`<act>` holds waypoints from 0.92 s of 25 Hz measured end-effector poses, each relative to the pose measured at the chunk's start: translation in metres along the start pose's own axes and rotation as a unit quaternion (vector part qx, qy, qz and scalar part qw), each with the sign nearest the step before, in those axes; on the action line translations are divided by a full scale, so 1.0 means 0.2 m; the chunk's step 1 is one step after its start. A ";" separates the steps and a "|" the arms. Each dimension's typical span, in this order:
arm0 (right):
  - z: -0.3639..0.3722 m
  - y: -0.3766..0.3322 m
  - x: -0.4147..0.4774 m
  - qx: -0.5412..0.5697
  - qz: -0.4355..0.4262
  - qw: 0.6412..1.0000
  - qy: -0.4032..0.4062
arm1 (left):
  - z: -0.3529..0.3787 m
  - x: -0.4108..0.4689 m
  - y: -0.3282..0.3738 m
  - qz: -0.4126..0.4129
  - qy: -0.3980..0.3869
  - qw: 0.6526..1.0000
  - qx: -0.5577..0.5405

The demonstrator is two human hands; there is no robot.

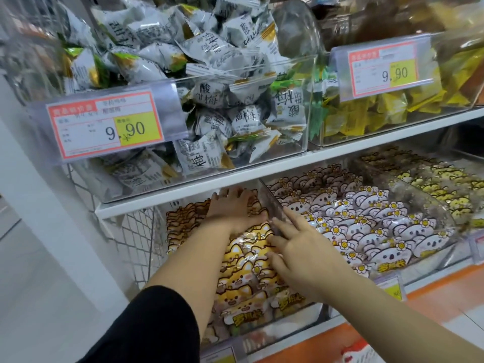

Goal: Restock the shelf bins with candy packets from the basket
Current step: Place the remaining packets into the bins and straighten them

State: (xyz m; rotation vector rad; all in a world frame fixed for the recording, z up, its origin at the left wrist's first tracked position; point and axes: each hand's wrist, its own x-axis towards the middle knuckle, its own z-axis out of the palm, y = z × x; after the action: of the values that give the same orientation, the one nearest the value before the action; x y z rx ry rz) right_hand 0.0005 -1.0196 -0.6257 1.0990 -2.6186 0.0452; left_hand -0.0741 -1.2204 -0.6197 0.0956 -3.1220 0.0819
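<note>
Pressing fox packets point(243, 280) — left hand point(233, 209), right hand point(303, 255), grips flat, nothing held — tag point(107, 124) reads 9.90.

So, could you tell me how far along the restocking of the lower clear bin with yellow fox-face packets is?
Done: the yellow fox-face candy packets fill their clear plastic bin in rows; the white koala-face packets alongside look full. In hand: the left hand presses flat on the back rows, the right hand rests spread-fingered nearer; neither grips a packet. Left: the basket is out of view, so I cannot tell.
</note>
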 end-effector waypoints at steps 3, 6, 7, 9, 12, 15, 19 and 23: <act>-0.08 -0.02 -0.01 -0.035 -0.020 0.999 0.019 | -0.03 0.02 -0.02 0.019 -0.002 1.000 0.021; -0.09 -0.01 -0.01 -0.021 -0.038 0.999 -0.019 | -0.02 0.02 -0.04 0.038 0.000 0.999 0.010; -0.10 -0.02 -0.02 -0.021 -0.042 0.999 -0.023 | -0.02 0.03 -0.04 0.041 -0.008 0.999 0.011; -0.10 -0.02 -0.02 -0.016 -0.044 0.999 -0.014 | -0.04 0.05 -0.03 0.035 -0.028 0.999 0.005; -0.05 -0.01 -0.01 0.019 -0.036 0.999 0.020 | -0.04 0.04 -0.04 0.022 -0.037 0.998 -0.038; 0.01 0.01 0.00 0.038 -0.017 0.999 0.017 | -0.02 -0.03 0.00 -0.006 -0.017 0.998 -0.067; -0.01 0.00 -0.03 -0.005 0.012 0.999 0.050 | 0.01 -0.10 0.08 -0.059 0.032 0.997 -0.024; 0.00 0.01 -0.04 0.032 0.022 0.995 0.094 | 0.06 -0.13 0.08 -0.115 0.099 0.987 -0.060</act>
State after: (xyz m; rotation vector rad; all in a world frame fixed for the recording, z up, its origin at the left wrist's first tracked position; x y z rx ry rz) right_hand 0.0057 -1.0125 -0.6274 1.0062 -2.4869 0.2336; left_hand -0.0495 -1.2032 -0.6326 0.4174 -2.8861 -0.0950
